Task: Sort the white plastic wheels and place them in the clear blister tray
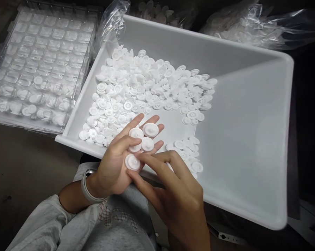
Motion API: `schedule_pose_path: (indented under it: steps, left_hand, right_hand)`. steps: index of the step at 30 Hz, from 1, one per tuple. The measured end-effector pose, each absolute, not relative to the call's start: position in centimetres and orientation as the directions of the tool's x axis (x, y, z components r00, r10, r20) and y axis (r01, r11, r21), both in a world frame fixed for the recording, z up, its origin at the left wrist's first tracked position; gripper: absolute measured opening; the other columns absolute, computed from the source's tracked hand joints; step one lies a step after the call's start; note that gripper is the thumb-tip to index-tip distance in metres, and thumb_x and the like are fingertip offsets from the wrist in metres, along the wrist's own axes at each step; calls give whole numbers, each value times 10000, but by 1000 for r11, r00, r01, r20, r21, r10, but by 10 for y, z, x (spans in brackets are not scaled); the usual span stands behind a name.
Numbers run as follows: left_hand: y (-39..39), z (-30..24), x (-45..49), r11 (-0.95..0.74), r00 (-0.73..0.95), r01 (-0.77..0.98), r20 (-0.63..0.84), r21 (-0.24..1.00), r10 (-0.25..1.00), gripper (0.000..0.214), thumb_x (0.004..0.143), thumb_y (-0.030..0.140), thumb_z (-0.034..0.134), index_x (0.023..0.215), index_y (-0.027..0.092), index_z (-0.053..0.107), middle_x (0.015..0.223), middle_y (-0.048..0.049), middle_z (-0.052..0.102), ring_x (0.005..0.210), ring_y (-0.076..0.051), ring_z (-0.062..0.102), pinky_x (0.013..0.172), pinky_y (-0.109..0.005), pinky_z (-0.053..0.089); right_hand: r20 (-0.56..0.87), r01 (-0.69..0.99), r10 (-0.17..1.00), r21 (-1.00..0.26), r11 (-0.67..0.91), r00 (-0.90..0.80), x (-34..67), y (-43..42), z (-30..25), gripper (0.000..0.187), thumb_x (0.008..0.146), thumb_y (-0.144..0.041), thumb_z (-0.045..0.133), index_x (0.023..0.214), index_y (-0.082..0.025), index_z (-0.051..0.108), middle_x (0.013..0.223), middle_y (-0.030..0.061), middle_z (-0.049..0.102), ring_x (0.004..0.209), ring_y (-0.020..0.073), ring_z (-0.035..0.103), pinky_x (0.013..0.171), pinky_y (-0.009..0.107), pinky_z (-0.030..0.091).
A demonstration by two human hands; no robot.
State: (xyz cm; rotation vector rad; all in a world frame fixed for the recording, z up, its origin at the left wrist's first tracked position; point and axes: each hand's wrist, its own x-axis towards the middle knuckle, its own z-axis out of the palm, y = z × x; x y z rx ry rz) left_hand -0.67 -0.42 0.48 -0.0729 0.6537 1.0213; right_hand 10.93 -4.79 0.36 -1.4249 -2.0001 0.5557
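In the head view, the left hand (118, 164) is held palm up and fully open above the near rim of a white tub (251, 139). It closes on nothing; five white discs (147, 144) lie loose on its palm and outstretched fingers. A grey wristband (88, 190) is worn on its wrist, and a light grey sleeve (42, 226) is seen pushed back below it. The right hand (178, 195) is brought in from the lower right with its back to the camera and its fingers loosely extended. Its index fingertip and thumb are set at the edge of the lowest disc (133, 162), which rests on the left palm; whether that disc is actually pinched cannot be told. Inside the tub, a large heap of like pieces (147, 90) is spread over the far left part of the floor. A smaller cluster (188, 153) is left near the front wall, just beyond the hands. To the left of the tub, touching its side, a clear compartment tray (42, 52) is laid on the dark counter (21, 164). Its nearer rows are partly filled with white pieces. Crumpled clear bags (251, 28) are seen behind the tub.
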Motion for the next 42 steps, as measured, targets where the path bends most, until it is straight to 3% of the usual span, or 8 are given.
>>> schedule_pose_path:
  steps: [6,12,18,21,25,31,38,42]
  left_hand:
    - [-4,6,-7,505,324,-832,-536,232,780,585,824,59,471,1398,169,470,1304,-45,664,1235,-176,608,1044,-320,493]
    - [-3,3,-8,487,344,-855,-507,179,790,615,813,75,446,1422,162,447,1356,-67,627,1291,-211,565,1121,-387,420]
    - [-4,4,-8,490,376,-860,-474,141,796,578,846,170,456,1424,169,449,1393,-87,596,1310,-228,547,1154,-392,377]
    - [-6,6,-8,496,388,-860,-483,116,785,590,840,161,442,1430,173,439,1381,-85,606,1284,-218,570,1138,-379,397]
    - [-8,6,-7,511,419,-855,-464,87,780,513,846,185,453,1355,184,521,1292,-63,669,1309,-204,546,1138,-353,394]
    - [-8,6,-7,562,469,-826,-493,49,733,479,861,236,433,1320,174,552,1299,-87,660,1330,-226,525,1167,-374,360]
    - [-4,6,-6,551,462,-834,-521,19,718,396,887,259,417,1229,183,600,1264,-50,682,1297,-229,559,1169,-409,369]
    - [-4,7,-6,580,490,-814,-515,18,703,385,888,261,427,1212,166,612,1237,-67,693,1254,-229,596,1135,-402,419]
  right_hand:
    - [258,658,956,-698,283,-138,116,-46,-2,291,842,-134,697,1108,-228,623,827,-9,530,721,109,545,590,242,465]
    - [219,604,972,-764,227,-88,119,-44,-8,331,832,-153,717,1138,-248,632,820,-11,509,670,101,458,551,247,390]
    - [102,413,995,-907,87,17,114,-50,-10,341,799,-130,726,1083,-269,598,788,-44,459,648,88,444,546,222,398]
    - [86,312,990,-949,49,108,114,-51,-9,375,827,-165,704,1155,-293,573,811,-39,485,671,92,476,559,211,437]
    - [149,431,982,-898,85,115,118,-45,-8,329,872,-171,651,1175,-292,610,867,-11,552,731,112,528,580,230,461]
    - [279,562,959,-801,207,44,118,-39,-10,285,844,-116,679,1088,-262,669,759,-26,529,649,102,464,557,261,387]
    - [303,568,944,-803,179,130,121,-31,-4,253,879,-209,657,1116,-296,672,754,-17,539,655,119,479,554,274,397]
    - [208,635,972,-767,92,111,125,-15,4,168,900,-331,639,1054,-277,678,808,1,577,679,128,502,555,281,417]
